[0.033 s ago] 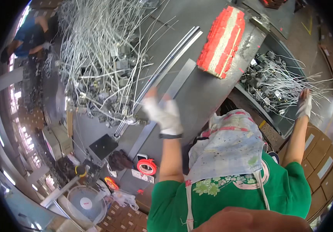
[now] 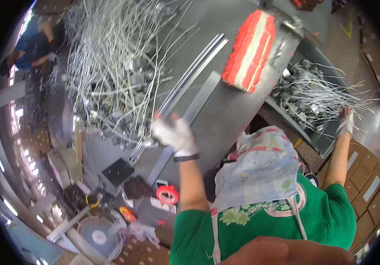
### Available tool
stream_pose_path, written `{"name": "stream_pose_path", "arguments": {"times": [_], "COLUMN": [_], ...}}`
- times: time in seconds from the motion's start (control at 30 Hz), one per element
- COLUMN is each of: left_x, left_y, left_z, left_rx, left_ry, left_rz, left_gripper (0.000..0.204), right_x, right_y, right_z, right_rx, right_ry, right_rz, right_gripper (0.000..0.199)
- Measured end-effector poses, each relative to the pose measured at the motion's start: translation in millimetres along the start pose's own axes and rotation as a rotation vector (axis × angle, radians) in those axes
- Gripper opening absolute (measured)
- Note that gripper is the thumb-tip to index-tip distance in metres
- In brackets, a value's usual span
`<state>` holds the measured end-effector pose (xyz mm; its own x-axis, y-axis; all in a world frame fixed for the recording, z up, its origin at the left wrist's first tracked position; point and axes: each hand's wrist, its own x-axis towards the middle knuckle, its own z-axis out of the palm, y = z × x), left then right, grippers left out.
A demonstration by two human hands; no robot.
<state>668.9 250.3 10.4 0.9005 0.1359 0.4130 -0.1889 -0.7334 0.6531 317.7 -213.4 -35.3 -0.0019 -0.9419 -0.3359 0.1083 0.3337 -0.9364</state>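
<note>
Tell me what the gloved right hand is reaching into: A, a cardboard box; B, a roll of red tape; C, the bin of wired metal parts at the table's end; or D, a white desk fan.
C: the right hand, in a white glove, is stretched out to the bin of wired metal parts beside the grey table, its fingers among the thin white wires; whether they have closed on any is unclear.
</note>
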Motion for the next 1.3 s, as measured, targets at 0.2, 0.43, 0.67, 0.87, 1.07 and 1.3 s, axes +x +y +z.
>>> {"name": "stream_pose_path", "arguments": {"times": [0.2, 0.43, 0.67, 0.87, 1.07, 1.3], "left_x": [48.5, -5.8, -43.6, -70.8, -93.2, -103.7], "left_y": [-67.7, 6.9, 56.9, 46.2, 49.2, 69.1], "left_z": [-48.1, -86.9, -66.7, -27.9, 27.0, 75.8], "left_rx": [0.241, -0.262, -0.539, -0.448, -0.487, -0.421], "left_ry": [-0.377, -0.402, -0.727, -0.972, -1.140, -1.086], "left_rz": [0.071, 0.220, 0.285, 0.397, 0.135, 0.270], "left_gripper": [0.019, 0.020, 0.033, 0.030, 0.029, 0.026], "right_x": [-113.9, -331.6, -335.2, -216.6, -156.9, -96.6], "right_y": [60.1, 43.0, 11.9, 32.6, 61.5, 89.4], "right_z": [108.3, 226.2, 254.3, 247.0, 243.7, 244.2], "right_rx": [-0.442, -0.242, 0.052, 0.212, -0.031, -0.345], "right_ry": [-0.488, -1.512, -1.144, -0.590, -0.634, -0.547], "right_rz": [0.185, 0.123, 0.202, 0.131, 0.197, 0.161], "right_gripper": [0.024, 0.054, 0.019, 0.033, 0.028, 0.036]}}
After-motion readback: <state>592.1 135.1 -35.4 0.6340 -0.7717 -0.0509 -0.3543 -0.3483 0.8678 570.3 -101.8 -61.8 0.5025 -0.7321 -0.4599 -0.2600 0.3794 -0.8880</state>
